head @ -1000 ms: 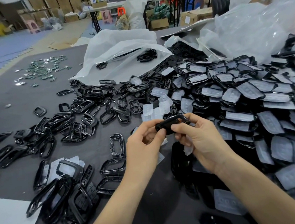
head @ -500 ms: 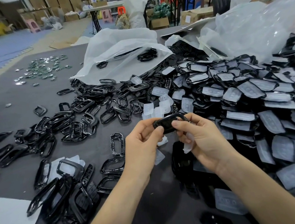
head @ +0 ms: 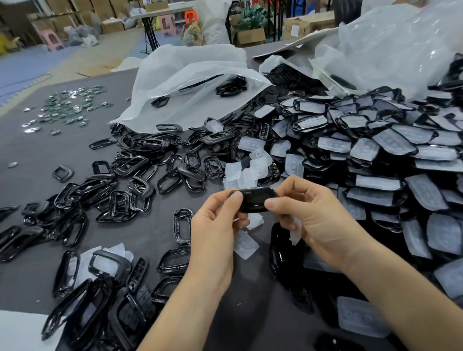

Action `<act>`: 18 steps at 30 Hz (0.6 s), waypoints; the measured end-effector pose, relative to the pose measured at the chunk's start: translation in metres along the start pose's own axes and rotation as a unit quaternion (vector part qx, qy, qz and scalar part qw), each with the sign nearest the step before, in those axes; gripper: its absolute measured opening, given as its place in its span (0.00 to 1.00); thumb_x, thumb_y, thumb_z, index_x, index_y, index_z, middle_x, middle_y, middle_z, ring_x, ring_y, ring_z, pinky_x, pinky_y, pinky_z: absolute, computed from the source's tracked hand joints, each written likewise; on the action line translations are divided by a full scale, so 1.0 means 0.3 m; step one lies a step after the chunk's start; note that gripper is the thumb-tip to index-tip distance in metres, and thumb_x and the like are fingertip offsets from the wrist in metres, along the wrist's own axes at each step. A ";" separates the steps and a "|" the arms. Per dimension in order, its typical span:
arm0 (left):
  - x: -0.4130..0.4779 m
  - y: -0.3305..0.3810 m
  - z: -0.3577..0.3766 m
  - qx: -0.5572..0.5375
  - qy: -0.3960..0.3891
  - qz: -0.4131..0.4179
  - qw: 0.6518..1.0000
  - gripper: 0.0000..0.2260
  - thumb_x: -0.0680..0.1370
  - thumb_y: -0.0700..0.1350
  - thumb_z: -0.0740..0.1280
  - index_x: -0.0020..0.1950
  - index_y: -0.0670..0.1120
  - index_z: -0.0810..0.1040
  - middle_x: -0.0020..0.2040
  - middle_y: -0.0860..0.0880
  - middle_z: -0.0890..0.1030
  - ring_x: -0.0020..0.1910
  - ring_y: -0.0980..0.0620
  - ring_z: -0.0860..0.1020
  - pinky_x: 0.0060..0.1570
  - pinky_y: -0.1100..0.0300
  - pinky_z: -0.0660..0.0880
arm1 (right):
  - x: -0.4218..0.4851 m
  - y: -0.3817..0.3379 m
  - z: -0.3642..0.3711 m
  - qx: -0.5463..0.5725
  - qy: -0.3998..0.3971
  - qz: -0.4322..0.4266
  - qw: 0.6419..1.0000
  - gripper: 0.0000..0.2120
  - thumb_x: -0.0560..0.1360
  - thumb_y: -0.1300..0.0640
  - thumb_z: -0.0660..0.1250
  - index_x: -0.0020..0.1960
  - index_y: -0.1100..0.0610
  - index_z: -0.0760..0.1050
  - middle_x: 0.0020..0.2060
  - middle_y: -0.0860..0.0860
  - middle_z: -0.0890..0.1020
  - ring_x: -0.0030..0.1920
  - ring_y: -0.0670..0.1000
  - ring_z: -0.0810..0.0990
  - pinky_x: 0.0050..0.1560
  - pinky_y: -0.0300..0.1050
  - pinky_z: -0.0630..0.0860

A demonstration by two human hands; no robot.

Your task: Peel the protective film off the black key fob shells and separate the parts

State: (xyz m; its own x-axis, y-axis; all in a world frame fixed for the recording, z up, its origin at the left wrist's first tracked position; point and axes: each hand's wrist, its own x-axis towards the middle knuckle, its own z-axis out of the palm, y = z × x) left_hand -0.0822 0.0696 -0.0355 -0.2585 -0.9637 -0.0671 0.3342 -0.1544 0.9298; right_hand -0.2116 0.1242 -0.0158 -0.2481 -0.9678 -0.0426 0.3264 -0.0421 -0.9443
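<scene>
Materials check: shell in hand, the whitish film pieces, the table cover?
Key fob shell: looks like glossy black moulded plastic; sharp highlights along its edge. Film pieces: frosted, translucent soft plastic, with pressed round dimples; could be thin formed sheet. Table cover: matte dark grey, no glare, probably felt or rubber mat; cannot tell which.

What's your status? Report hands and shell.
One black shell pinched between left hand and right hand. Loose film scrap hangs by right palm. Nothing blocking.

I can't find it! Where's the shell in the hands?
Head view, centre: the shell is pinched between left hand and right hand, beside the pile.
</scene>
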 end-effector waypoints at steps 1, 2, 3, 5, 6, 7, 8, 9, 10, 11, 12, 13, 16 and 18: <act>0.000 0.000 0.000 -0.002 -0.003 -0.003 1.000 0.06 0.78 0.37 0.66 0.43 0.44 0.81 0.35 0.48 0.79 0.30 0.58 0.74 0.32 0.67 0.74 | -0.001 0.002 -0.001 -0.016 0.002 -0.006 1.000 0.16 0.67 0.69 0.71 0.29 0.51 0.74 0.27 0.48 0.74 0.27 0.44 0.69 0.26 0.33 0.65; 0.001 0.000 0.000 -0.003 -0.008 -0.004 1.000 0.06 0.77 0.38 0.66 0.43 0.44 0.81 0.34 0.49 0.79 0.29 0.58 0.73 0.32 0.67 0.74 | -0.002 0.005 -0.001 -0.026 0.006 -0.010 1.000 0.16 0.69 0.71 0.70 0.30 0.52 0.74 0.27 0.49 0.74 0.27 0.44 0.69 0.26 0.33 0.65; 0.001 0.000 0.000 -0.004 -0.012 -0.003 1.000 0.06 0.77 0.39 0.67 0.42 0.45 0.82 0.34 0.49 0.79 0.29 0.58 0.73 0.32 0.67 0.73 | -0.002 0.007 -0.002 -0.029 0.011 -0.012 0.999 0.15 0.69 0.71 0.69 0.33 0.53 0.74 0.29 0.50 0.74 0.27 0.44 0.68 0.25 0.33 0.65; 0.001 0.000 -0.001 -0.006 -0.016 -0.002 1.000 0.07 0.76 0.39 0.68 0.40 0.47 0.83 0.33 0.48 0.78 0.28 0.58 0.72 0.31 0.67 0.73 | -0.002 0.008 0.000 -0.031 0.025 -0.014 0.999 0.12 0.70 0.72 0.68 0.38 0.56 0.74 0.30 0.50 0.74 0.27 0.45 0.68 0.25 0.33 0.65; 0.000 -0.001 -0.002 -0.004 -0.017 0.001 1.000 0.07 0.76 0.40 0.68 0.40 0.48 0.83 0.33 0.49 0.78 0.28 0.58 0.72 0.32 0.67 0.74 | -0.001 0.009 0.000 -0.036 0.031 -0.017 0.999 0.11 0.70 0.72 0.68 0.40 0.57 0.75 0.30 0.50 0.75 0.27 0.45 0.68 0.25 0.33 0.65; 0.000 -0.001 -0.003 0.001 -0.019 0.005 1.000 0.08 0.76 0.39 0.68 0.39 0.48 0.83 0.33 0.50 0.78 0.28 0.59 0.73 0.32 0.67 0.74 | -0.001 0.010 -0.001 -0.044 0.036 -0.020 0.998 0.10 0.70 0.72 0.69 0.40 0.57 0.75 0.30 0.49 0.75 0.28 0.45 0.69 0.25 0.33 0.65; -0.001 -0.001 -0.003 0.009 -0.022 0.011 1.000 0.08 0.76 0.39 0.68 0.40 0.48 0.83 0.32 0.50 0.78 0.29 0.59 0.73 0.34 0.67 0.74 | -0.003 0.009 0.000 -0.053 0.039 -0.022 0.998 0.10 0.70 0.71 0.69 0.40 0.57 0.75 0.29 0.48 0.75 0.27 0.44 0.69 0.24 0.32 0.65; -0.002 -0.002 -0.003 0.017 -0.026 0.017 0.999 0.07 0.77 0.38 0.67 0.42 0.47 0.82 0.33 0.51 0.79 0.29 0.59 0.74 0.35 0.67 0.75 | -0.004 0.007 0.000 -0.060 0.039 -0.024 0.997 0.09 0.70 0.70 0.70 0.39 0.57 0.75 0.28 0.48 0.75 0.25 0.43 0.69 0.24 0.32 0.65; -0.004 -0.002 -0.003 0.025 -0.032 0.023 0.999 0.06 0.77 0.37 0.67 0.44 0.46 0.81 0.33 0.51 0.80 0.31 0.58 0.76 0.37 0.67 0.76 | -0.006 0.006 -0.001 -0.065 0.039 -0.024 0.997 0.09 0.70 0.69 0.70 0.39 0.57 0.75 0.27 0.48 0.75 0.24 0.43 0.68 0.23 0.31 0.65; -0.006 -0.002 -0.002 0.035 -0.040 0.031 0.998 0.05 0.77 0.37 0.67 0.45 0.45 0.81 0.34 0.51 0.82 0.32 0.58 0.77 0.39 0.66 0.77 | -0.006 0.005 -0.003 -0.066 0.041 -0.025 0.997 0.09 0.71 0.69 0.70 0.38 0.57 0.75 0.26 0.47 0.75 0.23 0.42 0.68 0.23 0.31 0.65; -0.007 -0.004 -0.002 0.048 -0.045 0.039 0.997 0.04 0.76 0.37 0.68 0.47 0.45 0.80 0.36 0.52 0.82 0.34 0.57 0.78 0.41 0.66 0.77 | -0.005 0.004 -0.007 -0.068 0.043 -0.025 0.996 0.08 0.71 0.68 0.71 0.38 0.57 0.75 0.26 0.48 0.74 0.23 0.42 0.67 0.24 0.31 0.65; -0.008 -0.004 -0.003 0.064 -0.048 0.048 0.996 0.04 0.76 0.37 0.68 0.47 0.45 0.80 0.37 0.52 0.83 0.36 0.57 0.79 0.43 0.65 0.78 | -0.004 0.004 -0.010 -0.071 0.046 -0.028 0.996 0.08 0.71 0.68 0.71 0.38 0.58 0.76 0.26 0.48 0.74 0.24 0.43 0.67 0.24 0.32 0.65; -0.008 -0.001 -0.006 0.078 -0.051 0.054 0.994 0.04 0.76 0.37 0.68 0.49 0.45 0.81 0.42 0.48 0.85 0.43 0.54 0.81 0.48 0.64 0.78 | 0.002 0.006 -0.017 -0.070 0.054 -0.034 0.995 0.09 0.71 0.69 0.71 0.37 0.58 0.75 0.26 0.49 0.74 0.24 0.44 0.66 0.25 0.33 0.66; -0.009 0.003 -0.006 0.046 -0.057 0.031 0.997 0.05 0.76 0.38 0.67 0.49 0.43 0.81 0.44 0.45 0.85 0.44 0.50 0.83 0.45 0.62 0.79 | 0.005 0.005 -0.014 -0.051 0.049 -0.028 0.997 0.10 0.70 0.69 0.71 0.35 0.57 0.76 0.25 0.47 0.75 0.25 0.44 0.67 0.25 0.32 0.65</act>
State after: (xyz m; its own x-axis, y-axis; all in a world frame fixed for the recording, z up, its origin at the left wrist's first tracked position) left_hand -0.0794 0.0716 -0.0352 -0.3424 -0.9391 0.0285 0.2705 -0.0694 0.9602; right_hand -0.2154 0.1239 -0.0188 -0.3530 -0.9355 -0.0157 0.2157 -0.0650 -0.9743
